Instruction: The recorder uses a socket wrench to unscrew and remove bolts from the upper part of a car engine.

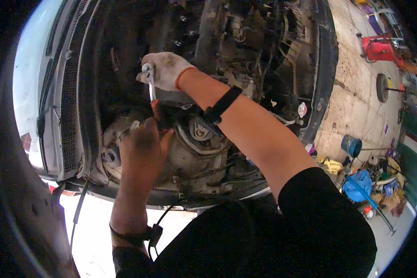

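My right hand (167, 69), in a pale, dirt-stained glove with an orange cuff, is closed around the head end of a ratchet wrench (152, 89). The tool has a shiny metal shaft and a red-and-black handle, and points toward me. Around its handle end is my left hand (146, 141), fingers curled and somewhat blurred. Both hands are over the open engine bay of a car, above a dusty metal inner panel (185, 162). What the tool's head sits on, if anything, is hidden by the glove.
A round strut mount (200, 131) and a curved hose lie just right of my left hand. The windscreen edge (69, 106) runs along the left. On the floor at right are a red floor jack (380, 49), a blue bucket (351, 146), a blue bag (358, 184) and scattered parts.
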A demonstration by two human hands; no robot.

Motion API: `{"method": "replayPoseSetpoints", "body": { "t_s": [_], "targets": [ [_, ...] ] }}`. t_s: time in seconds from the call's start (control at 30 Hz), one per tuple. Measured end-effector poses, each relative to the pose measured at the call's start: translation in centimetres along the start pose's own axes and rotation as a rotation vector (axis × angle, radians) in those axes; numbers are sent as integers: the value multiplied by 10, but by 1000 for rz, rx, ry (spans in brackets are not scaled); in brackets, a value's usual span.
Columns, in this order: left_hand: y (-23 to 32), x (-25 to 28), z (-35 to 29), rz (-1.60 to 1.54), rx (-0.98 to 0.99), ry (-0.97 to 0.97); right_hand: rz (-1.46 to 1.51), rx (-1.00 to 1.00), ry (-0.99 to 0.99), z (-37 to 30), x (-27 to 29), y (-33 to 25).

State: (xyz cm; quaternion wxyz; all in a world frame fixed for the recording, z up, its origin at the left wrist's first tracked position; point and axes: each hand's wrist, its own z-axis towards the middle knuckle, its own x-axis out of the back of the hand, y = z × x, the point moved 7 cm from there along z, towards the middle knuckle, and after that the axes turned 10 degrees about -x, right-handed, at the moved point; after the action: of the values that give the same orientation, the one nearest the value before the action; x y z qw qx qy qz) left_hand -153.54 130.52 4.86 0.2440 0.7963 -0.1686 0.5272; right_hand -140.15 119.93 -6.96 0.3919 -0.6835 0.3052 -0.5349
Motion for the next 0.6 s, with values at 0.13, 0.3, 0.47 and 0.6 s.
{"method": "replayPoseSetpoints", "body": {
  "t_s": [0.13, 0.3, 0.47, 0.6],
  "targets": [
    [23, 24, 36, 210, -285, -72, -52, -24, 9, -8, 10, 0],
    [50, 94, 124, 182, -494, 349, -496, 42, -295, -17, -25, 15],
    [5, 90, 111, 166, -554, 264, -197, 222, -207, -10, -17, 9],
    [-54, 53, 56, 59, -134, 18, 192, 46, -302, -11, -6, 15]
  ]
}}
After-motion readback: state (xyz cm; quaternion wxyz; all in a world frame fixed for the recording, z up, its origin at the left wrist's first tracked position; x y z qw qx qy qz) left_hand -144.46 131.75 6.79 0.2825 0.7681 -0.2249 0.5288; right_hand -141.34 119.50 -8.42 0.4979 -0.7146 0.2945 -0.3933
